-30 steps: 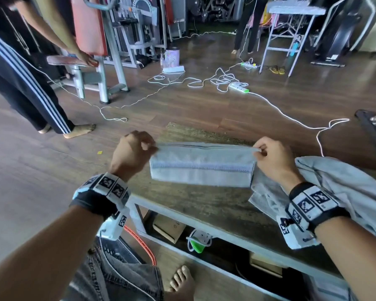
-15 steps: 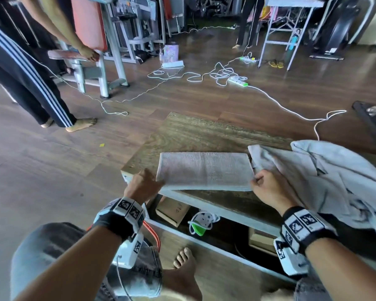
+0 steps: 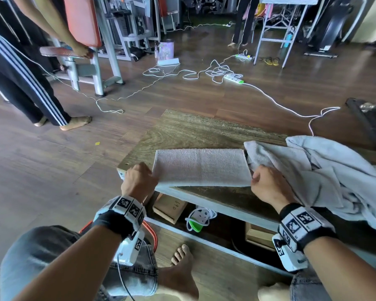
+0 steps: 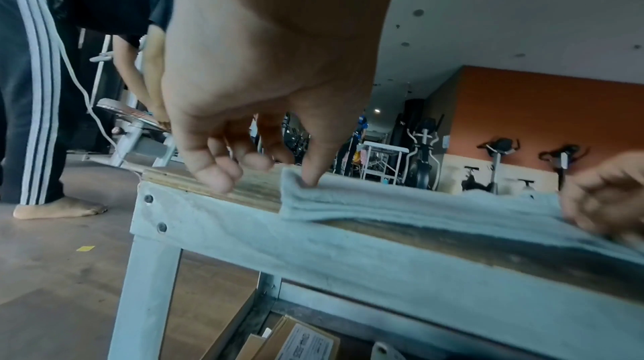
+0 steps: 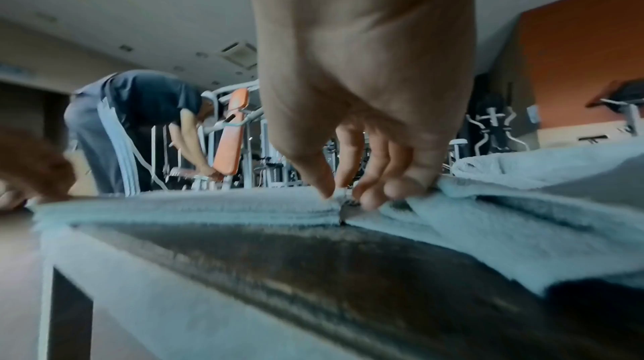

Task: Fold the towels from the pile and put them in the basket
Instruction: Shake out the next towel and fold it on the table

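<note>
A folded pale grey towel (image 3: 202, 167) lies flat on the wooden table (image 3: 193, 131), close to its near edge. My left hand (image 3: 139, 181) is at the towel's near left corner. In the left wrist view its thumb (image 4: 311, 176) presses into that corner, pinching it, while the other fingers curl beside it. My right hand (image 3: 267, 185) pinches the near right corner; the right wrist view shows the right hand (image 5: 345, 195) with thumb and fingers closed on the towel (image 5: 209, 206). A loose pile of grey towels (image 3: 326, 170) lies on the table to the right. No basket is in view.
Under the table are cardboard boxes (image 3: 169, 208) and a white and green power strip (image 3: 199, 217). An orange curved rim (image 3: 153, 235) shows by my left knee. White cables (image 3: 215, 71) run over the floor beyond. A person in striped trousers (image 3: 26, 83) stands at the left by a bench.
A second ago I held the towel up in the air by its top corners. It has come down flat onto the table, and both hands dropped to its near corners.
</note>
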